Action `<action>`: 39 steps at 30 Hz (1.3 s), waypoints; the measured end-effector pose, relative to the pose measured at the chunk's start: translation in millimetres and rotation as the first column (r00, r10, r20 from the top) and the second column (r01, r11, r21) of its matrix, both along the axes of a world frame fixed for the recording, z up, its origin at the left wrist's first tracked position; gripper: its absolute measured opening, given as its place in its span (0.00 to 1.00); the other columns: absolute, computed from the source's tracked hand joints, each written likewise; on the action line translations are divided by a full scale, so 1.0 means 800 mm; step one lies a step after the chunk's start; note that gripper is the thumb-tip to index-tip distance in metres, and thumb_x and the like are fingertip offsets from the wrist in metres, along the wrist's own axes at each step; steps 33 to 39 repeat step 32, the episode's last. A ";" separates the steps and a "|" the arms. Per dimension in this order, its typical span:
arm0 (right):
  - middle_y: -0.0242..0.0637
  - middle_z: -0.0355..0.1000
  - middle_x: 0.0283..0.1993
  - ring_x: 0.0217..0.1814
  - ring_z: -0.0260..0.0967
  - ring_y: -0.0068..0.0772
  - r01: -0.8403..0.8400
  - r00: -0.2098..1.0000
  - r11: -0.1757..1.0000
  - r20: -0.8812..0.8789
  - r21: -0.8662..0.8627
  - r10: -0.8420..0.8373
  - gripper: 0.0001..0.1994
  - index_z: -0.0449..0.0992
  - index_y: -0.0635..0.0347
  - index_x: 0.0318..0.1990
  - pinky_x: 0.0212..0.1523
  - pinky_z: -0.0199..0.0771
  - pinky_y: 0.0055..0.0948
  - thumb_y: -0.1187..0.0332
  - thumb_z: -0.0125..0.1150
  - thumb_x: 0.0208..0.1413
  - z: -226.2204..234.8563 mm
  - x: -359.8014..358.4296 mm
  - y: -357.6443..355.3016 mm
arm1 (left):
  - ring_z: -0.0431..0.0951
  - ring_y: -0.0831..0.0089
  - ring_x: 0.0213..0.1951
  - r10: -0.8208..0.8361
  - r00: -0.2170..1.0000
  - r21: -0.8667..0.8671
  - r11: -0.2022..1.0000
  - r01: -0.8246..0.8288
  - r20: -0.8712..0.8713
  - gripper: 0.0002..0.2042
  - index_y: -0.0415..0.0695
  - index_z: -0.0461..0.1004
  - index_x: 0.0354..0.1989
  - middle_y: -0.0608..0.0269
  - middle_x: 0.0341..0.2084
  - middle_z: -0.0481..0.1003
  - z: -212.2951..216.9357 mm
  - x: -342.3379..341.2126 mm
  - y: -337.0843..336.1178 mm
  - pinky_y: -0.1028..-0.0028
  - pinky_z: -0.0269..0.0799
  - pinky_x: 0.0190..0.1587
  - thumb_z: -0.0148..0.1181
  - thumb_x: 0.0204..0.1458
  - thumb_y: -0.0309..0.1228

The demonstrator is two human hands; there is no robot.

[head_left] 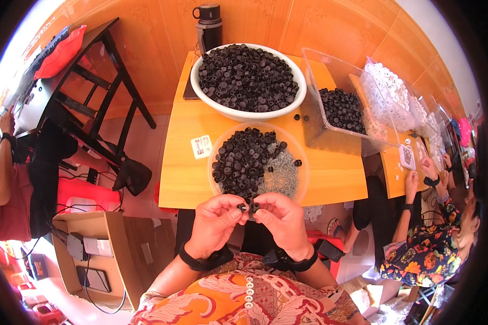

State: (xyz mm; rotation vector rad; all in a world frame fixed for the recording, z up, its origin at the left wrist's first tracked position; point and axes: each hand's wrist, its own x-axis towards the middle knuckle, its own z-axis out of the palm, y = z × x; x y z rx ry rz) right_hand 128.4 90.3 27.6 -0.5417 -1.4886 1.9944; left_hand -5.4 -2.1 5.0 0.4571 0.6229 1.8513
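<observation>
Just over the table's front edge, my left hand [216, 219] pinches a small black plastic part [242, 207] between thumb and fingertips. My right hand [283, 219] pinches another small black part [255, 206] close beside it; whether the two touch is too small to tell. Directly beyond my fingers lies a shallow round tray [303, 172]. Its left and far side is heaped with round black plastic parts [243, 157], and its right side holds a pile of small silvery metal pieces [282, 174], apparently screws.
A large white basin [200, 97] piled with black parts stands behind the tray. To the right is a clear bin [331, 130] with more of them. A dark thermos [209, 30] and a white label [201, 147] lie left. Co-workers' hands [412, 184] work at the right.
</observation>
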 end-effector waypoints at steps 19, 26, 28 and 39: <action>0.39 0.70 0.36 0.35 0.67 0.26 -0.214 0.962 0.876 -0.247 -0.433 0.113 0.13 0.68 0.70 0.46 0.37 0.68 0.24 0.73 0.53 0.54 -0.009 0.002 0.006 | 0.72 0.75 0.38 0.222 0.810 0.030 0.969 -0.246 -0.543 0.11 0.36 0.74 0.37 0.57 0.37 0.71 0.010 0.009 -0.008 0.79 0.69 0.39 0.58 0.44 0.14; 0.38 0.70 0.36 0.35 0.67 0.26 -0.208 0.966 0.882 -0.229 -0.423 0.118 0.12 0.69 0.70 0.45 0.37 0.68 0.23 0.74 0.53 0.54 -0.009 0.000 0.003 | 0.73 0.75 0.36 0.260 0.797 0.026 0.955 -0.294 -0.545 0.10 0.35 0.72 0.37 0.56 0.36 0.71 0.013 0.013 -0.009 0.78 0.70 0.38 0.59 0.44 0.15; 0.37 0.70 0.36 0.35 0.67 0.25 -0.198 0.970 0.892 -0.214 -0.406 0.118 0.12 0.69 0.70 0.46 0.37 0.68 0.23 0.74 0.53 0.54 -0.008 -0.001 0.003 | 0.73 0.75 0.36 0.277 0.792 0.048 0.953 -0.300 -0.545 0.10 0.35 0.72 0.37 0.56 0.36 0.71 0.014 0.013 -0.009 0.78 0.70 0.38 0.58 0.44 0.15; 0.38 0.70 0.36 0.35 0.67 0.25 -0.196 0.971 0.896 -0.208 -0.399 0.120 0.12 0.69 0.70 0.46 0.37 0.68 0.23 0.74 0.53 0.54 -0.008 -0.001 0.003 | 0.72 0.73 0.36 0.235 0.730 0.041 0.961 -0.274 -0.642 0.11 0.37 0.73 0.38 0.56 0.36 0.71 0.015 0.008 -0.013 0.79 0.69 0.38 0.58 0.45 0.15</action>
